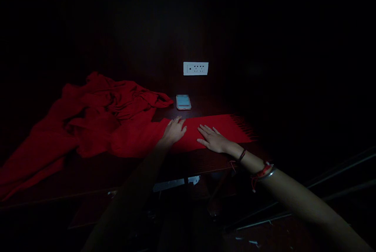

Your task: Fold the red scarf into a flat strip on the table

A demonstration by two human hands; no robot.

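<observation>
One red fringed cloth (227, 126) lies on the dark tabletop (201, 161), smooth at the right and heaped in folds at the left. On its smooth part my left hand (175, 130) rests palm down, the thumb apart from the fingers. My right hand (214, 140) lies flat near it, with the fingers spread. Behind are a small pale-blue object (183, 102) and, higher, a white socket (196, 69).
</observation>
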